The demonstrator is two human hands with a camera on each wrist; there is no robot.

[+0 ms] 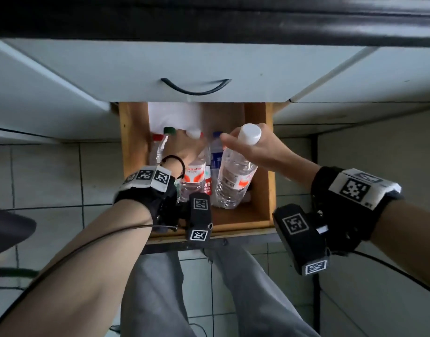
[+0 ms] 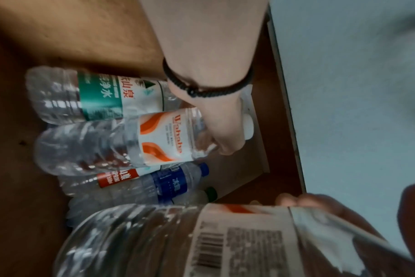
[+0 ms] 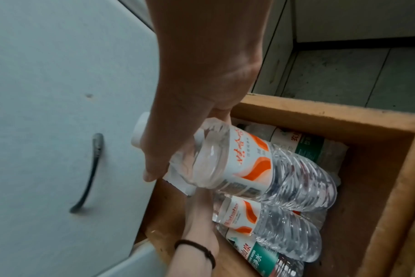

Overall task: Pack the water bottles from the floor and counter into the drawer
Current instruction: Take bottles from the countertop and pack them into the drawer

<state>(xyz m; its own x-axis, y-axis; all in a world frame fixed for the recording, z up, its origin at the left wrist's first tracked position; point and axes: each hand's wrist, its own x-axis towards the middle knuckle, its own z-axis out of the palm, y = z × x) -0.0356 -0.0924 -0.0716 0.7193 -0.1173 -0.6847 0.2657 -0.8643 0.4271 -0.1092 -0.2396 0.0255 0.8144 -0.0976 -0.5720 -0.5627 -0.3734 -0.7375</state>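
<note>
An open wooden drawer (image 1: 270, 166) holds several water bottles lying side by side. My left hand (image 1: 186, 144) reaches into it and grips the neck of an orange-labelled bottle (image 1: 194, 177) with a white cap, also seen in the left wrist view (image 2: 161, 138). Beside that bottle lie a green-labelled bottle (image 2: 100, 97) and a blue-labelled bottle (image 2: 171, 185). My right hand (image 1: 256, 148) grips a second orange-labelled bottle (image 1: 233, 181) by its neck and shoulder. This bottle is tilted, cap up, above the drawer's right half (image 3: 261, 168).
A shut white drawer with a black handle (image 1: 195, 90) overhangs the back of the open drawer. White paper (image 1: 175, 115) lines the drawer's rear. Bare wood shows at the drawer's front right (image 1: 248, 215). Tiled floor (image 1: 51, 178) and my legs lie below.
</note>
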